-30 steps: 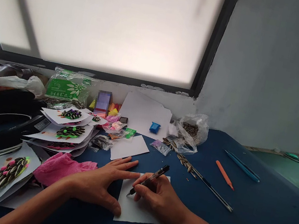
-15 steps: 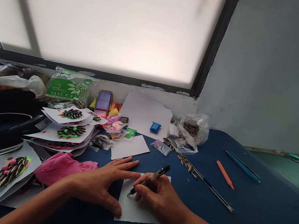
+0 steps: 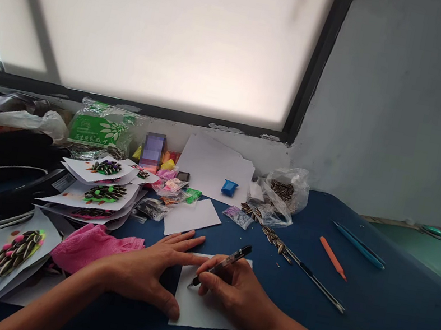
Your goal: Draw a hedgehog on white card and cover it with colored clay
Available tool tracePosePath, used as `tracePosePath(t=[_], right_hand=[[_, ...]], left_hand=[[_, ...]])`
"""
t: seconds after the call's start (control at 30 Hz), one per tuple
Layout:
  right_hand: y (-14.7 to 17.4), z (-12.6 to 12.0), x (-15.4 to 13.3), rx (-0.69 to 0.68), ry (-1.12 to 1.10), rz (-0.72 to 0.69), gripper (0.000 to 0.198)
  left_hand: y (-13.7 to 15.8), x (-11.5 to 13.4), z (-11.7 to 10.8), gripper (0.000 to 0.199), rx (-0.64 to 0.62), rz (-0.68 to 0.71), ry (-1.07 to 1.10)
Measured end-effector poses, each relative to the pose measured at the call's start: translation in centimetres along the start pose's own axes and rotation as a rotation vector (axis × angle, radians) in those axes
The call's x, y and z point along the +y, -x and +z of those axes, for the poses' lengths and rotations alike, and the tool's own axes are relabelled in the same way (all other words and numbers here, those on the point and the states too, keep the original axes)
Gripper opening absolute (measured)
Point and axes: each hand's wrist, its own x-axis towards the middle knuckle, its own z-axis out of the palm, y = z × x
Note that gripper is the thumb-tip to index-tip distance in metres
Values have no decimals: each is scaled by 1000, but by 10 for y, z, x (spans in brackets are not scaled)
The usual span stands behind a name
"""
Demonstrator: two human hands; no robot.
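A white sheet of paper (image 3: 202,314) lies on the dark blue tabletop in front of me. My right hand (image 3: 235,290) grips a black pen (image 3: 224,265), tilted, its tip at the left part of the paper. Any mark beneath the tip is too small to make out. Spread flat, my left hand (image 3: 154,270) has its thumb on the paper's left edge and its index finger across the top edge, close to the right fingers. Behind the left wrist lies a crumpled pink cloth (image 3: 90,247).
Paper sheets with sunflower-seed pictures (image 3: 15,254) are stacked at left. Behind are blank paper (image 3: 194,217), a blue packet (image 3: 229,187), a seed bag (image 3: 284,190) and a green seed packet (image 3: 101,130). An orange marker (image 3: 332,257), blue tweezers (image 3: 360,245) and a clear pen (image 3: 315,281) lie right.
Almost nothing differs; the pen in my right hand has shifted very slightly, its tip staying on the left part of the paper. My left hand keeps its place.
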Motion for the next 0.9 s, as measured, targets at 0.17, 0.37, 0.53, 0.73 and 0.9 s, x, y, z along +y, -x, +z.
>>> tracePosePath(t=[0.17,0.37,0.53,0.73,0.9], right_hand=[[0,0,1,0,16,3,20],[-1,0,0,6,20,4,19],[-4,0,-2,11,38,4,13],[-4,1,-2,16,64,-2,13],[-3,-1,-4,-6,21,42,14]], left_hand=[[1,0,1,89,6,3,-1],[1,1,3,82,15,-15,-9],[1,-1,3,82,13,-12,1],[0,-1,2,81,9,-11,-3],[0,0,3,82,14,-17,-9]])
